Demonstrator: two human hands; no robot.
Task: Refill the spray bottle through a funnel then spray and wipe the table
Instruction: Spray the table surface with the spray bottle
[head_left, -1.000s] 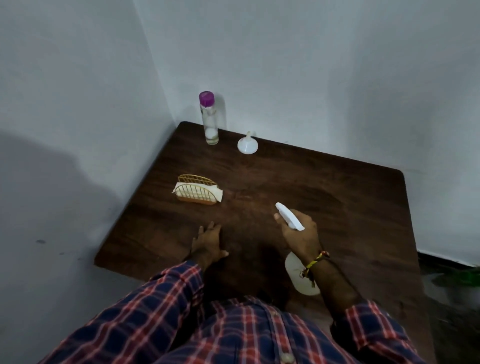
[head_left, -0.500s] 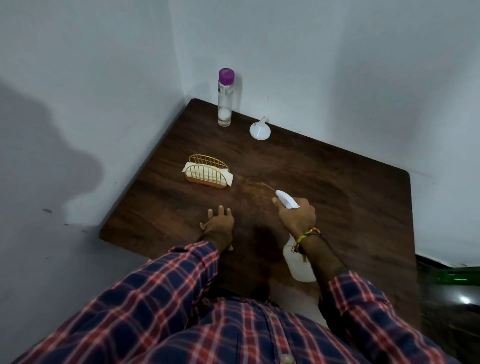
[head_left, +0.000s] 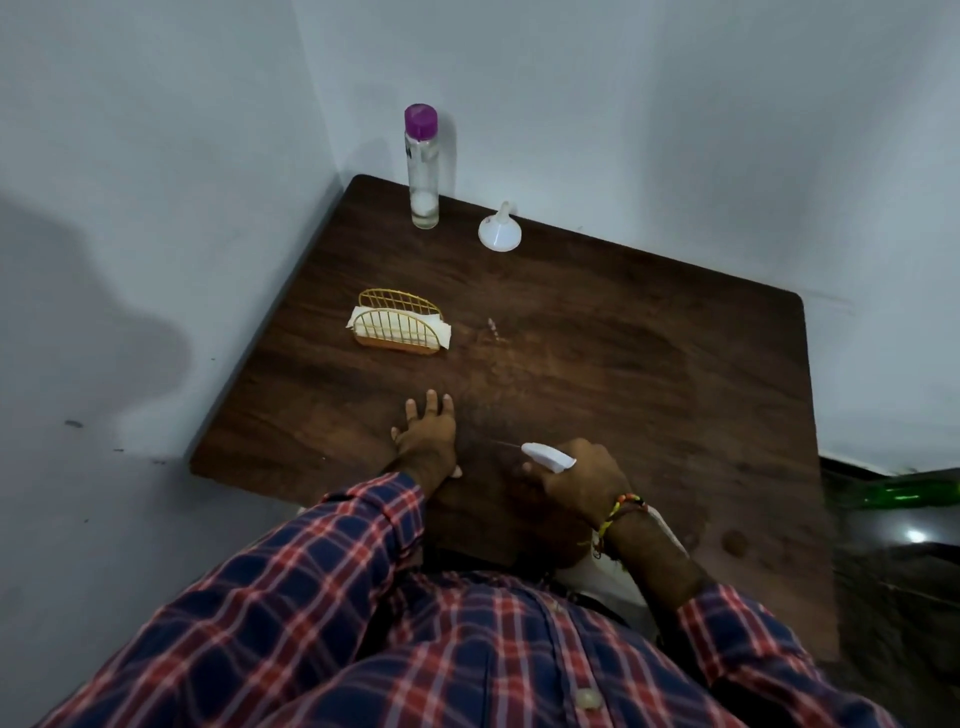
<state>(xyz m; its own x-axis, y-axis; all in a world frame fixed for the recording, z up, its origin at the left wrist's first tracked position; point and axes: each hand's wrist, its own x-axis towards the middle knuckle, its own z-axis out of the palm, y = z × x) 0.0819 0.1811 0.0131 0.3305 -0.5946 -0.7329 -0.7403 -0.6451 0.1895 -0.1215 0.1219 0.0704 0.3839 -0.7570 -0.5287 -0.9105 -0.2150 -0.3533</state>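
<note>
My right hand (head_left: 582, 480) grips the white spray bottle (head_left: 548, 457) by its head, nozzle pointing left over the near part of the dark wooden table (head_left: 649, 374). The bottle's body is mostly hidden behind my wrist. A thin streak of spray and wet specks show on the wood ahead of the nozzle. My left hand (head_left: 426, 431) rests flat on the table, fingers spread, just left of the nozzle. A white funnel (head_left: 500, 234) lies mouth-down at the far edge. A gold wire holder with white napkins (head_left: 400, 325) stands at mid left.
A tall clear bottle with a purple cap (head_left: 422, 166), nearly drained, stands in the far left corner by the funnel. White walls close in behind and to the left of the table. A green object (head_left: 909, 491) lies on the floor to the right.
My right hand with the spray bottle has drawn back toward me and its nozzle now points more to the left. Spray marks show on the wood. My left hand stays flat.
</note>
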